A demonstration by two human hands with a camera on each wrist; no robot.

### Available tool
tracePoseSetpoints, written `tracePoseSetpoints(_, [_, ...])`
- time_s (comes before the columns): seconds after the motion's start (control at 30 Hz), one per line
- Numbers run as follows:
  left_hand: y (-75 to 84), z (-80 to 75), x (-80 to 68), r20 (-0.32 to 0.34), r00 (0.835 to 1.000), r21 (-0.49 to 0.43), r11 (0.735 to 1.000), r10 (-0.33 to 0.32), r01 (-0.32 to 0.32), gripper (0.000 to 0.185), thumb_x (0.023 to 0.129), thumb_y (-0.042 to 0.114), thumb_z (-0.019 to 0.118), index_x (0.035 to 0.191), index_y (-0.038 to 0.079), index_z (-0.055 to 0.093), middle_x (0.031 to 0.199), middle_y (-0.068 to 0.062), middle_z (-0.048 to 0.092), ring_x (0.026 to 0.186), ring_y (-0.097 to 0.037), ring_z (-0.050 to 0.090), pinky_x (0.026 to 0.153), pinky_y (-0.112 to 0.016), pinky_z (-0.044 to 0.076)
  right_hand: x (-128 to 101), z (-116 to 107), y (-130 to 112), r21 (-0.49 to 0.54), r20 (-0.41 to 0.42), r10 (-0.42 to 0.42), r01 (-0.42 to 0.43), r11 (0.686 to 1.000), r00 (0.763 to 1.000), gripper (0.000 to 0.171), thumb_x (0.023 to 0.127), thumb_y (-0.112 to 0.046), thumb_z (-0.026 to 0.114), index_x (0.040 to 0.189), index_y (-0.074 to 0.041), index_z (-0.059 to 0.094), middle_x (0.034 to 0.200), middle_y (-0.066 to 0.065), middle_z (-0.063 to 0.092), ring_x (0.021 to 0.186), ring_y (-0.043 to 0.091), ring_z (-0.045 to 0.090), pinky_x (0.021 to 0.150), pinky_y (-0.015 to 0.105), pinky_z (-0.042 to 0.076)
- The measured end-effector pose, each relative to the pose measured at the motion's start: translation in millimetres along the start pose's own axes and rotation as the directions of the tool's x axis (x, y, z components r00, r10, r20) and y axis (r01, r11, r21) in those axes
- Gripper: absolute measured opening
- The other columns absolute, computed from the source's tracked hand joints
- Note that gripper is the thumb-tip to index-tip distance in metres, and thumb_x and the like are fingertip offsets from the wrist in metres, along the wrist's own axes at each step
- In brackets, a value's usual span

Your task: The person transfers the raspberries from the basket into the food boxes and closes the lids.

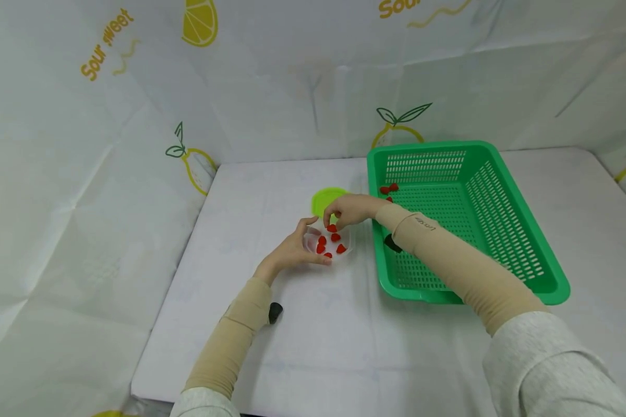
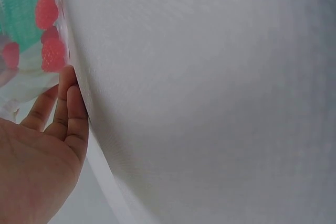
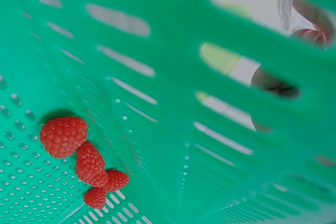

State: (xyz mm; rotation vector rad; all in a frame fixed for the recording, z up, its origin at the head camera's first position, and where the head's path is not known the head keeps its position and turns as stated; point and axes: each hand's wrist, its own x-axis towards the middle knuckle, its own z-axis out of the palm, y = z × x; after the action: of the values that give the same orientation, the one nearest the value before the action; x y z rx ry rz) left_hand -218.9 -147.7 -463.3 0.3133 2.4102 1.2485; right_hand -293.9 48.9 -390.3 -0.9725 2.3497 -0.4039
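Note:
Several red raspberries lie in a small clear plastic container on the table. My left hand holds this container from the left, thumb and fingers spread around its side. In the left wrist view its fingertips meet the container's edge, close to a raspberry. Over the far part of the container, my right hand pinches a raspberry between thumb and fingers, pointing down. The basket's wall partly hides that hand in the right wrist view.
A large green slotted basket stands right of the container, under the right forearm. A small group of raspberries lies along its left side. Just behind the container is a round lime-green lid. Printed white sheeting rises behind the table.

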Motion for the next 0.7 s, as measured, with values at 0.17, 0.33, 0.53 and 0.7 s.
tracePoseSetpoints(0.17, [-0.2,-0.2,-0.2,-0.002,1.0,-0.002,1.0,0.001,-0.001,0.104,0.062,0.048,0.083,0.143,0.037,0.019,0.131,0.01,0.048,0.122,-0.019,0.044,0.104,-0.05,0.034,1.6,2.2,1.3,-0.005,-0.004,0.004,-0.004,1.0,1.0,0.019,0.088,-0.015,0.06,0.106,-0.018,0.067,0.078,-0.001,0.05,0.077,0.016,0.046,0.066,0.024,0.039])
tracePoseSetpoints(0.33, [-0.2,-0.3,-0.4,-0.003,1.0,0.003,1.0,-0.003,0.003,0.104,0.061,0.049,0.083,0.142,0.039,0.019,0.131,0.011,0.048,0.125,-0.019,0.043,0.105,-0.051,0.033,2.5,3.2,3.2,-0.011,-0.006,0.002,-0.002,1.0,1.0,0.021,0.089,-0.016,0.059,0.107,-0.018,0.067,0.084,0.001,0.056,0.081,0.017,0.048,0.067,0.025,0.04])
tracePoseSetpoints(0.53, [0.1,-0.1,-1.0,-0.004,1.0,0.0,1.0,0.004,-0.004,0.105,0.062,0.049,0.083,0.143,0.036,0.018,0.132,0.01,0.047,0.121,-0.018,0.045,0.104,-0.048,0.035,3.3,3.5,3.9,-0.011,-0.006,0.009,-0.01,1.0,1.0,0.021,0.092,-0.016,0.057,0.109,-0.018,0.067,0.097,0.003,0.062,0.088,0.019,0.05,0.076,0.029,0.045])
tracePoseSetpoints(0.7, [0.3,-0.2,-1.1,-0.004,1.0,0.003,1.0,0.004,-0.004,0.105,0.062,0.049,0.083,0.143,0.035,0.018,0.132,0.01,0.047,0.12,-0.016,0.045,0.103,-0.047,0.035,2.7,3.3,3.3,-0.009,-0.016,0.01,-0.011,1.0,1.0,0.021,0.092,-0.016,0.057,0.111,-0.016,0.067,0.098,0.003,0.062,0.09,0.02,0.05,0.079,0.031,0.046])
